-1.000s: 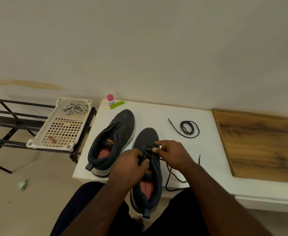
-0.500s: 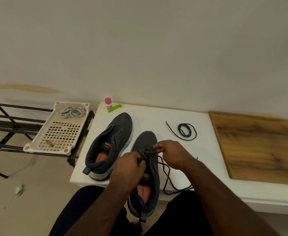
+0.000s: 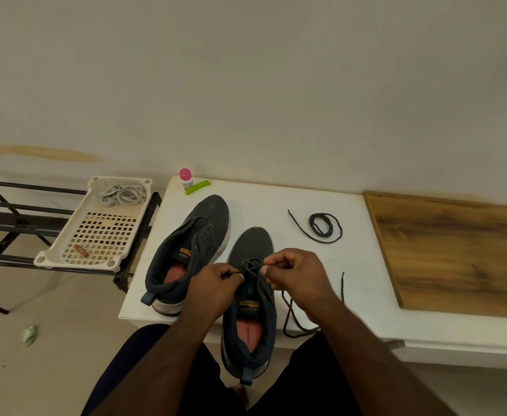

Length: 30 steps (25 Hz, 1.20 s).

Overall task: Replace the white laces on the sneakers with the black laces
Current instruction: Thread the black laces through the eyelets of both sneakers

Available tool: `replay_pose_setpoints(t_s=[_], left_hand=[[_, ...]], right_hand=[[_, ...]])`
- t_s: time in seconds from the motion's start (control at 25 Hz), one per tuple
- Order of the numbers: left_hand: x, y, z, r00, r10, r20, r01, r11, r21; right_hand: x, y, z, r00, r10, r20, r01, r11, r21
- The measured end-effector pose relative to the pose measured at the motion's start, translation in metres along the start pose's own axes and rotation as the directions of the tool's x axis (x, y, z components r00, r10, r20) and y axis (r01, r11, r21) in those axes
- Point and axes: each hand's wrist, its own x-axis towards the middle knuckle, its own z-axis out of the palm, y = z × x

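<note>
Two dark sneakers lie on the white table (image 3: 306,265). The left sneaker (image 3: 192,253) has no lace. The right sneaker (image 3: 250,313) overhangs the table's near edge and carries a black lace (image 3: 252,264) looped through its front eyelets. My left hand (image 3: 213,283) pinches the lace on the left of the eyelets. My right hand (image 3: 297,274) pinches it on the right, and its loose ends (image 3: 294,319) trail over the table. A second black lace (image 3: 324,225) lies coiled behind. The white laces (image 3: 123,195) sit in a cream tray (image 3: 66,250).
The cream perforated tray rests on a black metal rack (image 3: 12,223) at the left, with a small orange item (image 3: 81,250) in it. A pink-capped bottle (image 3: 186,178) and a green clip (image 3: 198,187) stand at the table's back. A wooden board (image 3: 456,256) covers the right side.
Both hands have come closer together over the right sneaker's front eyelets. The lace's loose end has slid nearer and to the right on the table.
</note>
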Motion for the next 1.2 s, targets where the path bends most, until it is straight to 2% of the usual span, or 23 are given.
replay_pose_setpoints(t_s=[0.12,0.24,0.4,0.6,0.88,1.04,1.2], left_hand=[[0.001,-0.001,-0.001,0.998,-0.052,0.029,0.055,0.99,-0.127],[0.001,0.0,-0.001,0.991,-0.123,0.059,0.134,0.96,-0.246],[0.0,0.002,-0.002,0.98,-0.174,0.093,0.195,0.926,-0.324],[-0.002,0.003,-0.004,0.976,-0.186,0.114,0.215,0.915,-0.342],[0.0,0.002,-0.004,0.966,-0.219,0.139,0.256,0.89,-0.376],[-0.001,0.003,-0.007,0.947,-0.245,0.207,0.313,0.849,-0.426],[-0.003,0.003,-0.009,0.946,-0.226,0.23,0.306,0.857,-0.415]], right_hand=[[-0.007,0.01,0.025,0.998,0.045,-0.047,-0.046,0.999,-0.01],[-0.009,0.02,0.043,0.982,0.051,-0.182,-0.057,0.998,-0.032],[-0.008,0.024,0.058,0.962,0.025,-0.271,-0.05,0.995,-0.084],[-0.007,0.024,0.06,0.979,-0.041,-0.198,-0.011,0.967,-0.254],[-0.005,0.022,0.062,0.983,-0.044,-0.181,-0.017,0.948,-0.319],[-0.002,0.023,0.059,0.981,0.012,-0.196,-0.063,0.964,-0.258],[0.002,0.024,0.058,0.977,0.078,-0.2,-0.118,0.973,-0.196]])
